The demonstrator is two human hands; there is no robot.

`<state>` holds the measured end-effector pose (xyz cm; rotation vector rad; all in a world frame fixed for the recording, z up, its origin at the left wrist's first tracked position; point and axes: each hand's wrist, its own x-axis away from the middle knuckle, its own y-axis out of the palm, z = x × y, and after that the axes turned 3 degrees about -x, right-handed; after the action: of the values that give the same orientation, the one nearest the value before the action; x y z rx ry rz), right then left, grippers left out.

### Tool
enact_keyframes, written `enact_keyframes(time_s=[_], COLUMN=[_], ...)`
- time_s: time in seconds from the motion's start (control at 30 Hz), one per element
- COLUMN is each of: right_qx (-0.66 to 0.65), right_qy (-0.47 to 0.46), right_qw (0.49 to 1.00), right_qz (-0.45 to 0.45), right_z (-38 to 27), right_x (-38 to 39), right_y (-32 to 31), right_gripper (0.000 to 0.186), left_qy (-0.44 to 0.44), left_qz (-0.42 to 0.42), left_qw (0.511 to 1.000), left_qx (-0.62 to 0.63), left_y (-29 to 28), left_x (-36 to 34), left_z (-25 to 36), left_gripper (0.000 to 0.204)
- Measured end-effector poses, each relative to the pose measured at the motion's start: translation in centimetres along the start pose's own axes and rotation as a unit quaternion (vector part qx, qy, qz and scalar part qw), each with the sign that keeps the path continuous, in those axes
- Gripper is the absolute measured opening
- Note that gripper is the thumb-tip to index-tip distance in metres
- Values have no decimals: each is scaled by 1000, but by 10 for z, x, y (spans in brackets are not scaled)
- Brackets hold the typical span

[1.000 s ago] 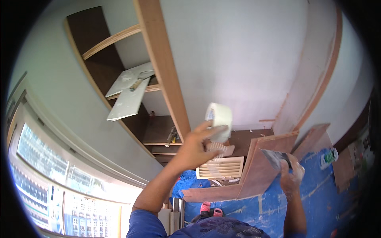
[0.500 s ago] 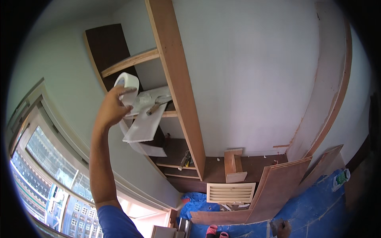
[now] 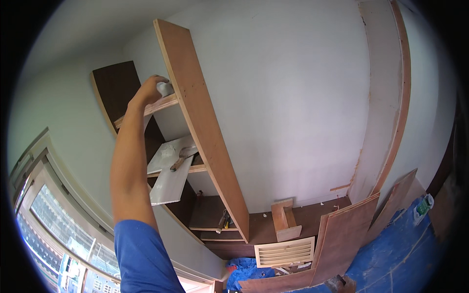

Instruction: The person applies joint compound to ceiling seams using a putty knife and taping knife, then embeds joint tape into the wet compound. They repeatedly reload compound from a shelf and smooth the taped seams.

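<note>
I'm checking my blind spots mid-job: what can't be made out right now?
White roll, head view: partly covered by the left hand; whether it touches the upper shelf is unclear.
Right hand, head view: cut off by the lower edge; its grip can't be told.
Tools on the lower shelf, head view: too small to identify.

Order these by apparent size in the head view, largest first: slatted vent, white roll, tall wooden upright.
1. Tall wooden upright
2. Slatted vent
3. White roll, though partly hidden by the left hand
</note>
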<state>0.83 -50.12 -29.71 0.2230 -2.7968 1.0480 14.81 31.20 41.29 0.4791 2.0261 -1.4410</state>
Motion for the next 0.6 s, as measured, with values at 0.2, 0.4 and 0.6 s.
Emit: enact_keyframes(time_s=[0.2, 0.4, 0.6], right_qx=[-53, 94, -485], right_qy=[-55, -489, -289], right_qw=[997, 846, 825], right_qz=[-32, 189, 28], right_z=[-65, -135, -355], right_x=[29, -68, -100], right_y=[-33, -126, -243], right_gripper=[35, 35, 17], left_qy=[-13, 149, 205], left_qz=[60, 87, 191], left_qw=[953, 844, 856], left_qx=[298, 507, 434], left_y=[-76, -125, -169], left_x=[63, 106, 103], left_z=[107, 217, 313], left_gripper=[73, 81, 72])
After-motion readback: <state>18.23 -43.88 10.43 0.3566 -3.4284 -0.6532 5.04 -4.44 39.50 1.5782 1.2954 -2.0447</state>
